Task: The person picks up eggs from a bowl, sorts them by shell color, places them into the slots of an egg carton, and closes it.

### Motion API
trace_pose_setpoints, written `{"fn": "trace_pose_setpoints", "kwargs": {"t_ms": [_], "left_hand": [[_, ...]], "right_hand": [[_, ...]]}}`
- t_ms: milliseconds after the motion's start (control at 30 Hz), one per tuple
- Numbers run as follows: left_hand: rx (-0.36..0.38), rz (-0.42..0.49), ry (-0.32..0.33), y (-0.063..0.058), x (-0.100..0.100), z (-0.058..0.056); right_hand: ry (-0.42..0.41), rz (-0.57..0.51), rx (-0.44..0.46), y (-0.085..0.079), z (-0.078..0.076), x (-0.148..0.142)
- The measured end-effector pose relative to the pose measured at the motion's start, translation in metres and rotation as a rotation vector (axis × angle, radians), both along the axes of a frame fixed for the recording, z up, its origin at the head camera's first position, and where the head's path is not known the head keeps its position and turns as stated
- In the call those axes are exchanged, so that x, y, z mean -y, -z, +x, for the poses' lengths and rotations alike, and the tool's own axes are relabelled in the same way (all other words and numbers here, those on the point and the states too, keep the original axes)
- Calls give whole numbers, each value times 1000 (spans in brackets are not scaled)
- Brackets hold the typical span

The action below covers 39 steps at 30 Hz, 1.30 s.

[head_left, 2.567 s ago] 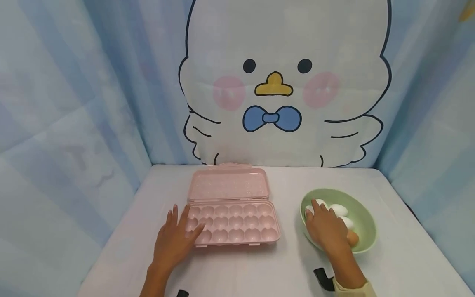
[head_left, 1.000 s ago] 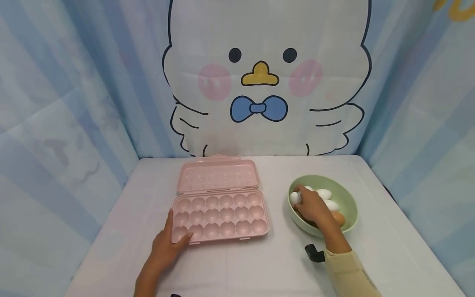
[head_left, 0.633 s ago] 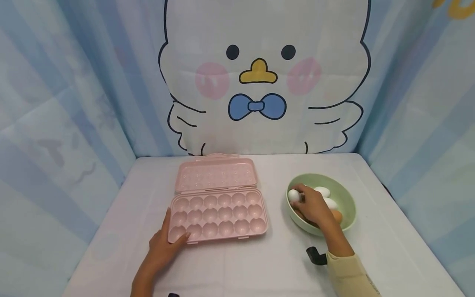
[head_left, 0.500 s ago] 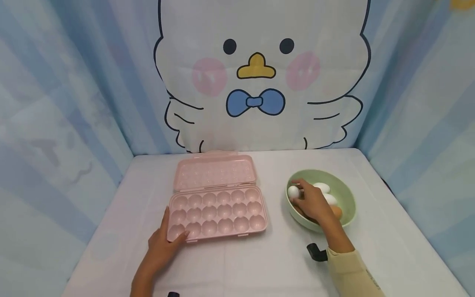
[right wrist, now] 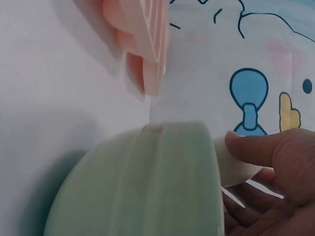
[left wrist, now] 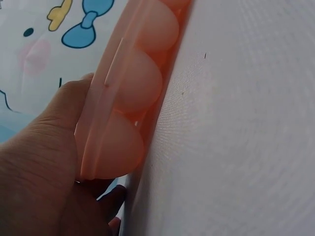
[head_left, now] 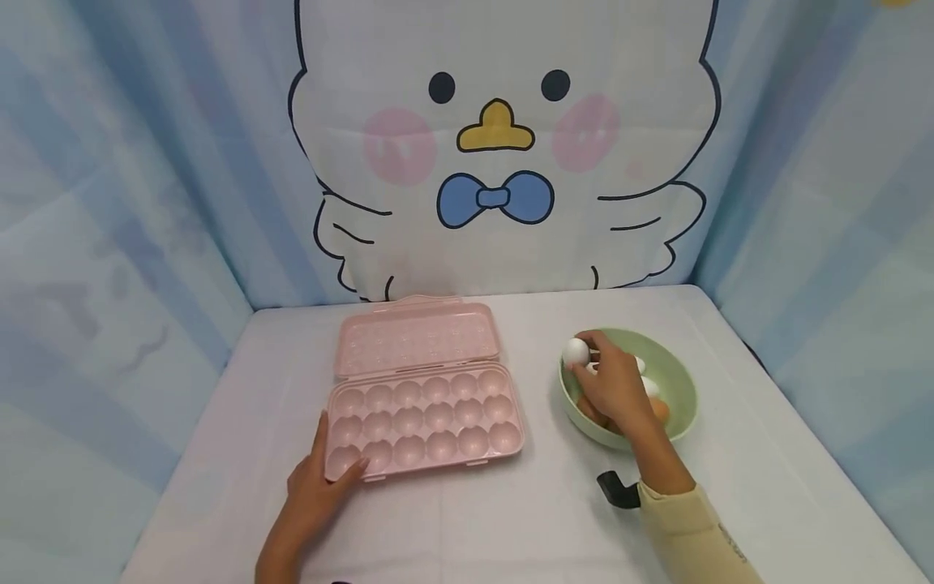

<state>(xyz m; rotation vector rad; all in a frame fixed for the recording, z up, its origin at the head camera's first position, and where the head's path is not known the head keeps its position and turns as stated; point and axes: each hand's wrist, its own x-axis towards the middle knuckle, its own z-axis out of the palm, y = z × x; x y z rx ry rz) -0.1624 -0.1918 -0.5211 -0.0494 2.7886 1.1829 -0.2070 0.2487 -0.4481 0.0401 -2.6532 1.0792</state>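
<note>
Between the thumb and fingers of my right hand [head_left: 620, 389] is a white egg [head_left: 576, 352], held at the left rim of a green bowl [head_left: 679, 381]. In the right wrist view the bowl's wall [right wrist: 147, 182] hides part of that egg [right wrist: 231, 164]. More white eggs and several brown eggs [head_left: 659, 410] lie in the bowl, some behind the hand. My left hand [head_left: 310, 491] grips the near left corner of a pink egg box [head_left: 426, 418], thumb over the front rim. Its round hollows hold no eggs. In the left wrist view the thumb [left wrist: 74, 101] lies against the box's rim.
The box's hinged lid [head_left: 417, 339] lies folded back toward the rear of the white table [head_left: 467, 527]. A curtain with a cartoon bird [head_left: 496, 162] rises behind it. A black curved piece [head_left: 618, 491] sticks out at the right wrist.
My right hand has taken hold of a white egg in the bowl and raised it to the rim. My left hand has moved from over the egg box onto its near left corner.
</note>
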Motion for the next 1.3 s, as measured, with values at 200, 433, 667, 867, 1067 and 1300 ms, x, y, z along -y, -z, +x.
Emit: {"fn": "trace_pose_setpoints", "kwargs": {"t_ms": [200,433,667,867,1067,1300], "left_hand": [[-17,-1,-1,1,0,-1],[-28,-1,-27,1,0,-1],[-47,-3,-29,4,-2,0],[-41,-10,-42,3,-1,3],[-53,-29,-38,2,1,4],[-40,-29,-36,2,0,2]], "right_hand": [[-65,-115,-86,-6,-5,30],[-199,-122,-4,8,-16,61],[-207,-126,54,29,-23,75],[-171,-138,81,39,-27,85],[-141,-160,46,48,-31,93],[-126,-164,-29,62,-33,96]]}}
